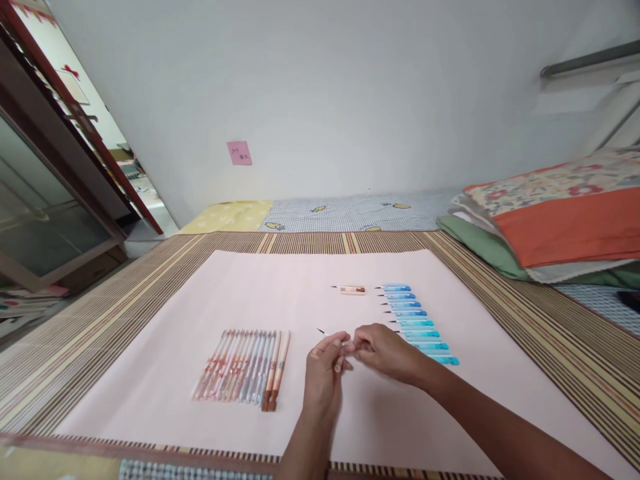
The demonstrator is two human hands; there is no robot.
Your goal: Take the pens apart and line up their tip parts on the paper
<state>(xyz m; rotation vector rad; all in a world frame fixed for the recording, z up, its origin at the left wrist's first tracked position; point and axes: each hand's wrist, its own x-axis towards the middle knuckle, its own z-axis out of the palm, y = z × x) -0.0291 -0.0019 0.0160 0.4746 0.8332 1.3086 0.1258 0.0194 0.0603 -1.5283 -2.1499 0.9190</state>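
Observation:
My left hand (327,357) is closed round a slim pen with a dark pointed tip (321,331) sticking out to the upper left. A pale rod-like end (339,366) pokes out below its fingers. My right hand (377,348) is pinched against the left fingertips, and what it grips is hidden. Just right of it lies a column of blue and turquoise pens (415,313) with dark tips pointing left. Farther back is a brown-and-cream pen (352,291) with a thin, dark-tipped piece beside it. Several pens (240,367) lie side by side to the left, clear patterned ones beside two brown-ended ones.
A pale pink sheet (280,280) covers much of the striped mat (165,280). Folded bedding (565,220) is piled at the right. Behind the mat stands a white wall (325,100) with a pink note (239,153). A glass-panelled door (45,200) is at the left.

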